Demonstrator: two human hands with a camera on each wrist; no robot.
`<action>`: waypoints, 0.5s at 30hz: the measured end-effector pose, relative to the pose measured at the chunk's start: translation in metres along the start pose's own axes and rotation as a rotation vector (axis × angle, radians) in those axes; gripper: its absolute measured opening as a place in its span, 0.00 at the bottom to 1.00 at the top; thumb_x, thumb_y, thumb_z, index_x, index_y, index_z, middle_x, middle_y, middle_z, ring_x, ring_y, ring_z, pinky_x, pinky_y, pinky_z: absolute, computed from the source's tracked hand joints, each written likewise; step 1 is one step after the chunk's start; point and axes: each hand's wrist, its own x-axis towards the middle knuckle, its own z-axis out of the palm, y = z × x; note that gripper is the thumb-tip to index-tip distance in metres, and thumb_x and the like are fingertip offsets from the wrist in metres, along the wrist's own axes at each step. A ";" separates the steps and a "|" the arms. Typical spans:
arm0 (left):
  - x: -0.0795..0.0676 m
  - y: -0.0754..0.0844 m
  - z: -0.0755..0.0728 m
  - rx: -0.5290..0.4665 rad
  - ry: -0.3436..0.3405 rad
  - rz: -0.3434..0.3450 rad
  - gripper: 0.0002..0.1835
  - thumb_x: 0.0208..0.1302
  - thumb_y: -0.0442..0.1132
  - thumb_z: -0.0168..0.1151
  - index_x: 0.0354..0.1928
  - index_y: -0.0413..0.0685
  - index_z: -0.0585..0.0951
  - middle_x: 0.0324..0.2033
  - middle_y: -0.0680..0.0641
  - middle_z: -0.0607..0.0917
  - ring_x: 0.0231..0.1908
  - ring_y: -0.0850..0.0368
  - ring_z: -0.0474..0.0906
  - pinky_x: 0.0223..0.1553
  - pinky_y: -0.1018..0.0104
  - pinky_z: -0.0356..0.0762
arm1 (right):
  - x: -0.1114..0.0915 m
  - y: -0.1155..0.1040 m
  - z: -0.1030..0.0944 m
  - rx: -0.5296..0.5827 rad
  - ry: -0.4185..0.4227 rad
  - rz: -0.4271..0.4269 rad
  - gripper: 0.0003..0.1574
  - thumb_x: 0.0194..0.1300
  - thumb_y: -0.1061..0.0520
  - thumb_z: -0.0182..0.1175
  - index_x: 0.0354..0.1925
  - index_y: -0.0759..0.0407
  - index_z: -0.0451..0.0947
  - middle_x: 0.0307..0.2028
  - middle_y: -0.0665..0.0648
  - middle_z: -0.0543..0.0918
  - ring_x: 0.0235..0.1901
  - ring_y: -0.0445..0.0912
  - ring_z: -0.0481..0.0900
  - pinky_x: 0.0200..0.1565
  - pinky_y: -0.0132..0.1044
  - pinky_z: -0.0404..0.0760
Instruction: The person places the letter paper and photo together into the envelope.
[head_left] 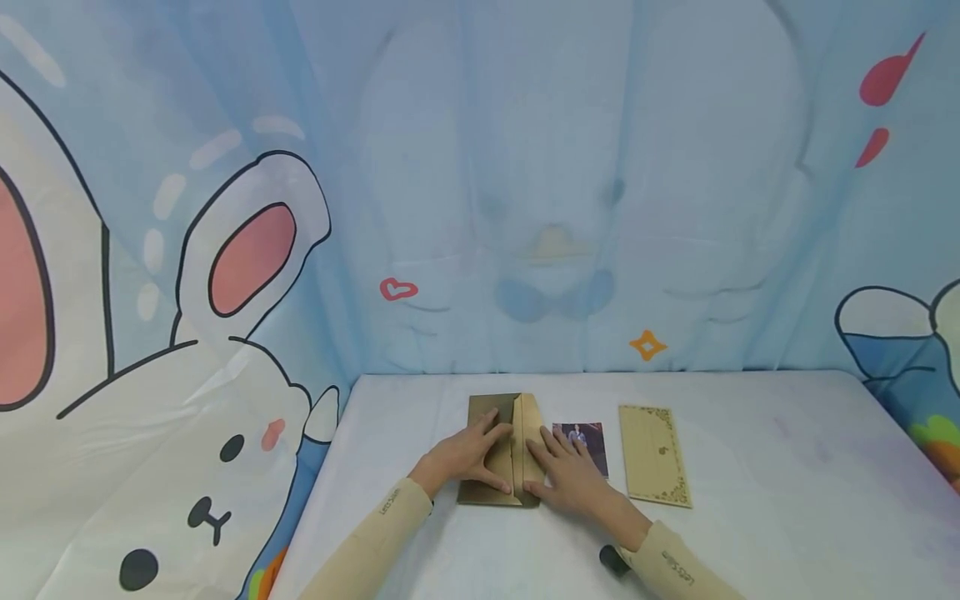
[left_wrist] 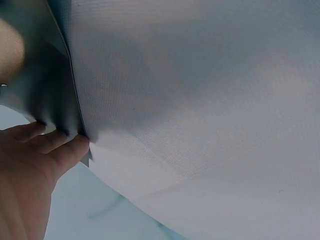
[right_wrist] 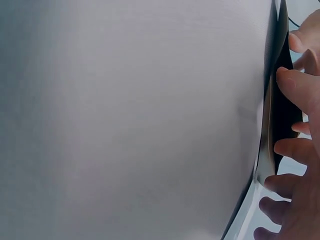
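A gold-brown envelope (head_left: pixel 480 493) lies on the white table in the head view, with a lighter flap strip (head_left: pixel 529 410) along its right side. My left hand (head_left: pixel 472 452) rests on the envelope's left part, fingers spread and thumb toward the flap's edge. The right hand (head_left: pixel 576 481) presses on the flap with extended fingers, and some of them pass over a small photo (head_left: pixel 596 442), hiding part of it. In the left wrist view, fingertips touch the envelope's dark edge (left_wrist: pixel 75 95). The right wrist view shows the envelope (right_wrist: pixel 285 105) edge-on beside the fingers.
To the right of the photo lies a cream card (head_left: pixel 648 450) with an ornate brown border. A small dark object (head_left: pixel 613 560) sits at the right sleeve. Behind the white table (head_left: pixel 765 475) hangs a blue cartoon-printed cloth (head_left: pixel 465 167).
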 end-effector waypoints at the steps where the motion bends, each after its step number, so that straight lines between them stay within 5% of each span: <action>1: 0.000 0.000 0.000 0.000 -0.001 -0.001 0.56 0.49 0.77 0.64 0.77 0.63 0.56 0.78 0.37 0.52 0.75 0.36 0.58 0.67 0.47 0.72 | 0.000 0.001 0.000 0.002 0.000 0.001 0.47 0.68 0.32 0.59 0.73 0.57 0.65 0.75 0.69 0.61 0.75 0.67 0.55 0.69 0.71 0.57; 15: 0.002 -0.001 0.001 -0.002 -0.005 -0.008 0.57 0.47 0.77 0.66 0.76 0.64 0.56 0.78 0.38 0.53 0.75 0.37 0.58 0.66 0.48 0.73 | -0.008 0.020 -0.013 0.037 0.137 -0.001 0.49 0.64 0.35 0.65 0.73 0.59 0.66 0.71 0.72 0.66 0.71 0.67 0.64 0.68 0.70 0.60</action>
